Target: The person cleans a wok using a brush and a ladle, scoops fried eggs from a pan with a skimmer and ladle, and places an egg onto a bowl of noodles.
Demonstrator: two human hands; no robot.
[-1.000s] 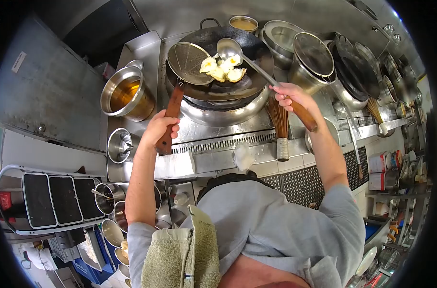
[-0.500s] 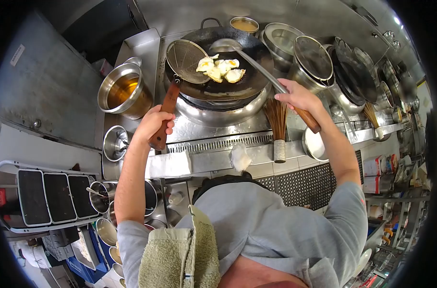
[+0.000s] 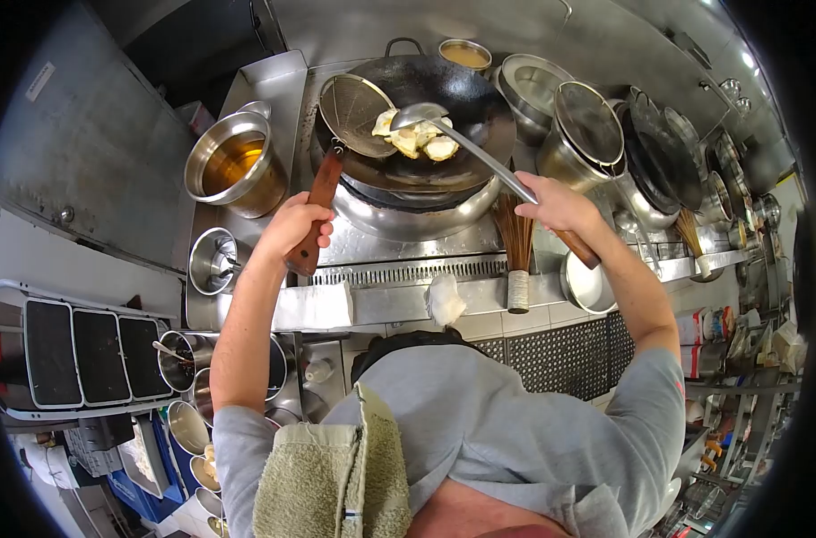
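Observation:
My left hand point(image 3: 299, 228) is closed round the wooden handle of a mesh strainer point(image 3: 354, 112), whose basket lies at the left side of a dark wok point(image 3: 480, 108). Several pieces of fried egg point(image 3: 440, 148) sit in the wok beside the strainer's rim. In my right hand point(image 3: 560, 208) is the handle of a steel ladle point(image 3: 417, 115). The ladle's bowl is turned over, above or on the egg, and hides part of it.
A pot of amber liquid point(image 3: 233, 166) stands left of the wok, with a small metal pot point(image 3: 212, 260) nearer me. A bristle brush point(image 3: 517, 260), a white cloth point(image 3: 311, 307), a white bowl point(image 3: 587, 282) and a strainer over a pot point(image 3: 590, 121) are also there.
The ladle's bowl first moved up off the egg and turned over, then came down onto or over the egg. The strainer has stayed at the wok's left side.

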